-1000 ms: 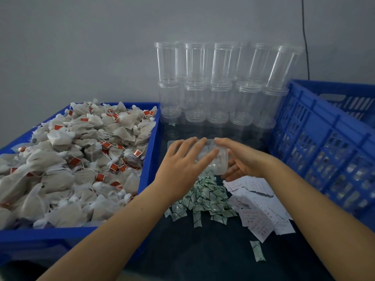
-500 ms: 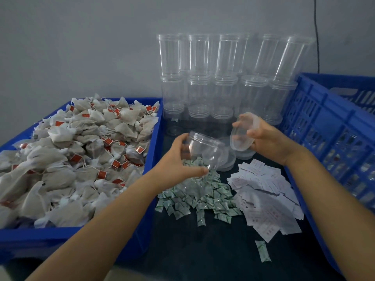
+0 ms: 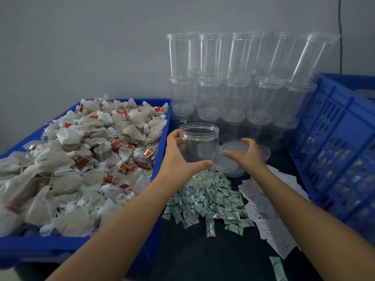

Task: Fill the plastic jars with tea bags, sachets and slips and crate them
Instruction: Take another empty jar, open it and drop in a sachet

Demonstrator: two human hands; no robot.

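Note:
My left hand (image 3: 182, 159) grips a clear plastic jar (image 3: 199, 141), upright and mouth up, just above the pile of green-and-white sachets (image 3: 209, 201). My right hand (image 3: 246, 157) holds the jar's clear lid (image 3: 233, 150) flat over a small stack of lids (image 3: 235, 169) on the dark table. White paper slips (image 3: 265, 216) lie to the right of the sachets. Tea bags with red tags (image 3: 81, 165) fill the blue tray (image 3: 160, 179) on the left.
Stacked empty clear jars (image 3: 239, 84) stand along the grey wall at the back. A tall blue crate (image 3: 332, 155) stands at the right, with filled jars dimly visible through its slots. One stray sachet (image 3: 278, 266) lies near the table's front.
The left hand turned the jar upright and brought it over the sachets. The right hand took the lid off and lowered it onto the lid stack.

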